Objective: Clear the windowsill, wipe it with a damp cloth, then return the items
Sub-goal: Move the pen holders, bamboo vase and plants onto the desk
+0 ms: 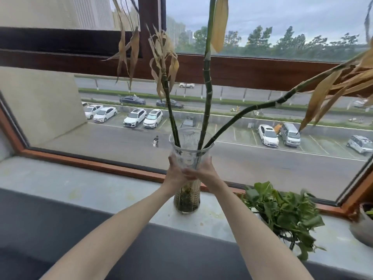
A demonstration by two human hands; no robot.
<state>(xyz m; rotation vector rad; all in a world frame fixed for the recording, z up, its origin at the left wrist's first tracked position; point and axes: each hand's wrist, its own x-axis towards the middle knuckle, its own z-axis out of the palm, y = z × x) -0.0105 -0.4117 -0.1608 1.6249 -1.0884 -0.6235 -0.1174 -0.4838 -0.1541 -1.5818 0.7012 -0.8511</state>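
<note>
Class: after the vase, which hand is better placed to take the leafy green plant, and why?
Probably the right hand: the leafy plant stands on the windowsill right of the vase, on that hand's side. The left hand would have to cross the vase. Both hands grip the vase.

Wide window (pixel 262 162) with reddish-brown wood frame (pixel 90 161), one horizontal bar (pixel 252 71) across the upper glass. Outside: parking lot (pixel 232 134) with white cars (pixel 135 117), road (pixel 222 93), tree line (pixel 286 42), overcast sky (pixel 282 11) (flat grey daylight). Beige building wall (pixel 40 102) at left. Pale grey windowsill (pixel 60 178) below the glass, dark grey surface (pixel 50 223) along its near edge.
</note>
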